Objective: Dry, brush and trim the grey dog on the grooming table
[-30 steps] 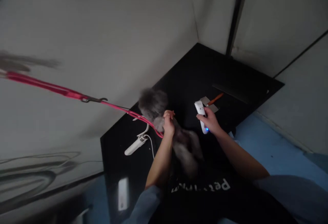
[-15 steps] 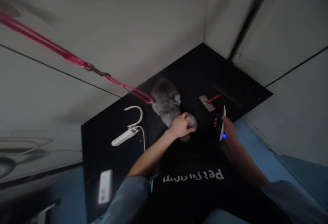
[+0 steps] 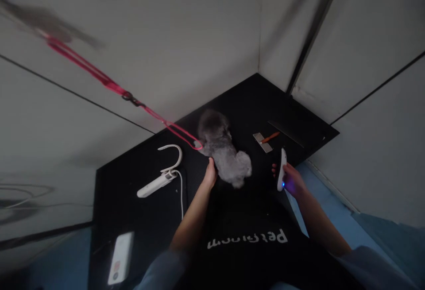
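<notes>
A small grey fluffy dog (image 3: 226, 155) lies or crouches on the black table, its face turned away from my view. My left hand (image 3: 210, 175) touches the dog's flank from the left, thumb stretched upward; the other fingers are mostly hidden by the body. In my right hand (image 3: 294, 181) is a white and black hair clipper (image 3: 282, 170) with a glowing blue light, held upright to the right of the dog and apart from it. A pink leash loop (image 3: 186, 136) reaches the dog's left side near a pale paw; whether it goes around anything cannot be seen.
A slicker brush (image 3: 263, 142) with an orange handle lies right of the dog. A white hook-ended device (image 3: 157, 183) with a cord and a white box (image 3: 121, 257) lie on the left. Walls (image 3: 199, 37) border the table (image 3: 126, 210) at the back.
My left hand has left the dog's rear end and moved up and left to its flank. The clipper has turned to show more of its white side. The view has shifted slightly.
</notes>
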### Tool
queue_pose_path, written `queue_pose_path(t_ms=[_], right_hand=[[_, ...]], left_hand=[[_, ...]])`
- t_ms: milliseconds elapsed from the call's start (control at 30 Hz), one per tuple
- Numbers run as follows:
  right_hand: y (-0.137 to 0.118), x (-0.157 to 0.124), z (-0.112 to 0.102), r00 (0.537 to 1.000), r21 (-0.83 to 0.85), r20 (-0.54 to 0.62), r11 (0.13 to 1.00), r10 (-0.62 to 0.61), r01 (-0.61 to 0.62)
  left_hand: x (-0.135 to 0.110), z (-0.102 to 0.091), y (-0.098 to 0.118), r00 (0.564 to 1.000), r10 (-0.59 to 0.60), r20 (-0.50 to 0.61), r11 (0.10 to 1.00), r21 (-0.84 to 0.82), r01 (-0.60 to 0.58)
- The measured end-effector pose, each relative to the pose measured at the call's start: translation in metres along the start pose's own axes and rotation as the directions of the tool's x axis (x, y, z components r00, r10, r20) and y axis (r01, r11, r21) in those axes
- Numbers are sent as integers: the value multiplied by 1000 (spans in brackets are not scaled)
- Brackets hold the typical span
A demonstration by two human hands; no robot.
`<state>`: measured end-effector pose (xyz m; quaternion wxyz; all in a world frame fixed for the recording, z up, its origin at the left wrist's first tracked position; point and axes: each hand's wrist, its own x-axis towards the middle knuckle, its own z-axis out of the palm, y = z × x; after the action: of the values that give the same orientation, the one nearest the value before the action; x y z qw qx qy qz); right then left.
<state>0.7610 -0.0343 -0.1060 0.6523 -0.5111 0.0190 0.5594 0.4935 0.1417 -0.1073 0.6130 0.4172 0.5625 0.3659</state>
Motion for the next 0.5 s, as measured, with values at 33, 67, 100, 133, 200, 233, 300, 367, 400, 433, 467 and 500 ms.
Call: queue_pose_path(t_ms=[33,67,100,133,200,233,300,367,400,433,467,500], right_hand=[[0,3,0,1000,-5,15,1000,-6,6],[-1,6,0,1000,-7,22,1000,-18,19],[-2,8,0,999,-6,23,999,-32,32],[-4,11,1,999,-6,18,999,-42,42],[-6,15,0,998,-11,-12,999,-53,53],[-7,18,-1,998,-18,-32,998,-59,59],[-7,23,-5,993,-37,-87,996,-78,75],[-6,29,-10,985,-72,-138,993,-101,92],[-6,33,-13,981,-104,-150,989,-122,107],[-6,37,-15,977,-153,-151,980,-153,129],[-7,40,-17,970,-236,-141,958,-198,161],[-9,44,-18,960,-340,-121,919,-253,200]], left_hand=[[2,2,-6,992,-116,44,985,-127,121],[3,5,-11,976,-201,84,949,-230,215],[3,8,-13,958,-255,132,908,-308,284],[3,10,-15,938,-281,205,870,-358,339],[1,10,-17,881,-279,382,813,-395,428],[-1,9,-17,847,-255,466,798,-393,457],[-4,5,-18,790,-192,582,805,-367,466],[-3,3,-17,778,-127,616,844,-346,411],[0,3,-15,780,-99,618,861,-340,379],[4,5,-11,786,-73,614,874,-339,347],[10,7,-6,797,-49,602,886,-342,313],[17,10,0,815,-27,579,898,-345,275]])
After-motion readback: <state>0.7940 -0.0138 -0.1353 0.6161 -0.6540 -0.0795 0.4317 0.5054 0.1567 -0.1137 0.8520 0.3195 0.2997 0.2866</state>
